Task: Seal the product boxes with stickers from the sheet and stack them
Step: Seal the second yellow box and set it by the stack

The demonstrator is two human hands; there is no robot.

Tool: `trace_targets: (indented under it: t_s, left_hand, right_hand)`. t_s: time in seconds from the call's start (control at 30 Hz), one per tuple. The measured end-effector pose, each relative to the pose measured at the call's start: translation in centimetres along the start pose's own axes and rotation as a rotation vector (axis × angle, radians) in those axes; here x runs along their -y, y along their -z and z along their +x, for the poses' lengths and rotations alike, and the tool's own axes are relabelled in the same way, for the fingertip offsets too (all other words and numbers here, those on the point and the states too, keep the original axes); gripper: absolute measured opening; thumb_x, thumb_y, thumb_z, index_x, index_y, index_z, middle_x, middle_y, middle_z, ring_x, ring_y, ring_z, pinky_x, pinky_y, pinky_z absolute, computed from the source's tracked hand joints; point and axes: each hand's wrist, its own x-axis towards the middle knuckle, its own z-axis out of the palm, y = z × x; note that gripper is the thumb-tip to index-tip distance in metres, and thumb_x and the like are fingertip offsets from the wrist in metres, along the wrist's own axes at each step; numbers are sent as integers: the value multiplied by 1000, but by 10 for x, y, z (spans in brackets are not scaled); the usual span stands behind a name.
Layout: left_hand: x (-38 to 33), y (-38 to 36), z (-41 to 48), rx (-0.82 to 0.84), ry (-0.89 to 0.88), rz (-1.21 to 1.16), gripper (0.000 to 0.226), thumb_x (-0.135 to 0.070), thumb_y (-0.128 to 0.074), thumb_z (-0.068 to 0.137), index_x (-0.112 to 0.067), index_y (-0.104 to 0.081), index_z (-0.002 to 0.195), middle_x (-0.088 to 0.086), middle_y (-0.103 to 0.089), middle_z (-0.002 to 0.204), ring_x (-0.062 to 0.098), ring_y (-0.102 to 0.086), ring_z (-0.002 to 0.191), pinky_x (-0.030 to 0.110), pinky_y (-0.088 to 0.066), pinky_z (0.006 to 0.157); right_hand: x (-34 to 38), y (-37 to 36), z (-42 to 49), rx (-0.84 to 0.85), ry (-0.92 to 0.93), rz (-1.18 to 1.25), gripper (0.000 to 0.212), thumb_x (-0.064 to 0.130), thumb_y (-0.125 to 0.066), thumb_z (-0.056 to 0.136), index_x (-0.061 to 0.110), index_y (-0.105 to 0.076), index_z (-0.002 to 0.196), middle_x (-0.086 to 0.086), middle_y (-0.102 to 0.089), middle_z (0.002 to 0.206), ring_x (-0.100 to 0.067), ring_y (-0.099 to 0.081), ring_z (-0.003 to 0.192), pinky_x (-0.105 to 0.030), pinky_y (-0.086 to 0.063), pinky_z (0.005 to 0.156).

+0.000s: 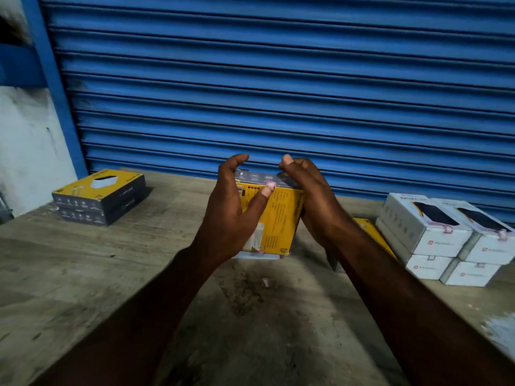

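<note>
1. Yellow product box (pixel 274 218) stands on end at the centre of the frame, on the wooden table (pixel 111 274), held between both hands.
2. The left hand (pixel 231 210) grips the box's left side. Its fingers arch over the top and its thumb presses a pink sticker (pixel 271 185) onto the top edge, where the lid meets the yellow face.
3. The right hand (pixel 309 196) curls round the upper right corner and holds the box steady.
4. Done so far, judging by the layout: a stack of two yellow-and-grey boxes (pixel 100 196) sits at the upper left, and white boxes (pixel 446 238) are piled two high at the right edge, with pink stickers on their front edges.
5. Still to do: rub this sticker down, then carry the box to a stack, probably the matching one at the upper left.
6. Another yellow box (pixel 370 232) lies flat behind the right forearm; whether it is sealed cannot be told.
7. A pale strip (pixel 259 256) under the held box may be the sticker sheet, though most of it is hidden.
</note>
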Motion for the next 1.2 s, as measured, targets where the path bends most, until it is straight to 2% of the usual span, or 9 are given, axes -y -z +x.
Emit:
trace_targets:
  t_s: [0.07,0.2,0.43,0.6,0.77,0.9,1.07,1.13,1.2]
  left_hand:
    - [3,5,2,65,5,-6,60,-46,-55,91,-30,-29,143,-1,-58,124,8,-62,109,33,-53,94]
    - [4,11,2,128,43,-184,52,-21,-45,91,-32,-33,141,-17,-59,110,1,-63,92,24,-54,79]
    - [-3,7,6,-14,189,-515,40,-26,-58,89,-15,-52,127,0,-64,120,8,-65,103,22,-53,83]
    - [-1,6,10,-12,229,-621,37,-13,-64,82,-16,-55,118,-2,-66,124,11,-66,105,26,-53,81]
    - [5,6,13,33,334,-764,44,-11,-54,82,-23,-58,124,0,-68,122,18,-65,110,36,-53,90]
    - [9,11,13,126,347,-518,60,-19,-69,89,-31,-44,142,-2,-65,126,18,-66,111,46,-54,96]
    - [11,5,8,266,492,-456,65,-19,-65,91,-28,-35,148,-10,-71,114,12,-71,102,39,-59,89]
    - [11,4,7,254,553,-482,59,-15,-64,94,-29,-38,146,-9,-75,108,16,-73,98,38,-60,82]
    - [10,2,8,183,640,-541,54,-14,-64,94,-27,-42,143,-5,-75,106,18,-75,93,39,-62,77]
  right_hand:
    - [0,4,-1,66,-3,-31,44,49,-73,78,21,-59,109,4,-65,103,-12,-66,98,-32,-52,82]
    - [2,7,-6,92,94,-248,65,36,-83,70,22,-52,126,3,-57,110,-12,-61,103,-29,-56,87]
    - [4,8,-6,222,211,-327,65,-12,-74,72,15,-46,124,-3,-53,113,-12,-60,95,-26,-57,77]
    - [-1,5,-5,213,248,-340,58,0,-69,63,18,-46,113,5,-52,105,-8,-57,89,-22,-49,69]
    - [5,14,0,114,138,-229,60,-14,-75,70,17,-46,112,3,-57,98,-4,-61,77,-29,-56,71]
    - [9,17,4,32,33,16,58,-7,-77,73,13,-50,120,-3,-66,102,-18,-69,91,-39,-60,79]
    - [3,21,14,-154,-105,217,49,4,-76,81,13,-50,121,-15,-70,110,-26,-72,91,-40,-61,78]
    - [-3,22,16,-192,-156,141,49,10,-73,86,12,-46,127,-12,-70,107,-24,-71,90,-43,-60,82]
    - [-11,20,16,-188,-92,-86,53,13,-70,89,13,-39,132,-3,-63,105,-15,-65,87,-35,-57,79]
